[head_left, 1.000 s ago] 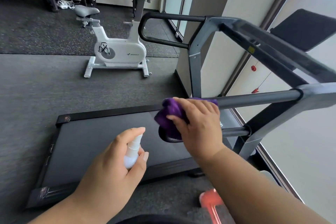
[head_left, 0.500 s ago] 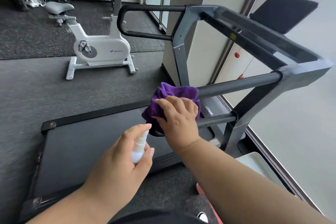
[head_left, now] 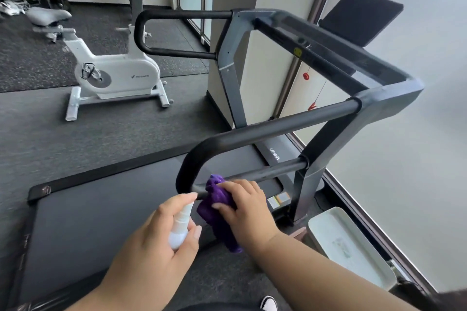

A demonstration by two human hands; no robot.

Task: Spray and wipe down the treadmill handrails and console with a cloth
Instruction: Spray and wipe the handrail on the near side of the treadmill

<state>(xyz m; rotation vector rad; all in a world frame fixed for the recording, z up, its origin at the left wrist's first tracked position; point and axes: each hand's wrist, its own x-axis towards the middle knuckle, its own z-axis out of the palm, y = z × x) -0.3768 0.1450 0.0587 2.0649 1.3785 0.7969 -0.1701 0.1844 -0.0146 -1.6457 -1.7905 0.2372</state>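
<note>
Cloth (head_left: 219, 206) is lying bunched on the near handrail's lower bar (head_left: 265, 174), right hand (head_left: 246, 206) gripping it; the bar is running far-right. Left hand (head_left: 154, 240) is clasping the spray bottle (head_left: 180, 227) beside it.

1. The white exercise bike (head_left: 113, 76) stands far off, up and to the left of both hands. Its side has a small mark and a grey word, too blurry to spell for sure.
2. The treadmill's dark side rail (head_left: 274, 154), just above the right hand (head_left: 246, 206), has pale letters turned sideways. They look like "UMA".
3. A small sticker (head_left: 279, 201) sits on the treadmill just to the right of the right hand. Its print is too tiny to read.
4. A round yellow sticker (head_left: 297, 52) sits on the treadmill's top bar, high above both hands. Nothing on it can be read.
</note>
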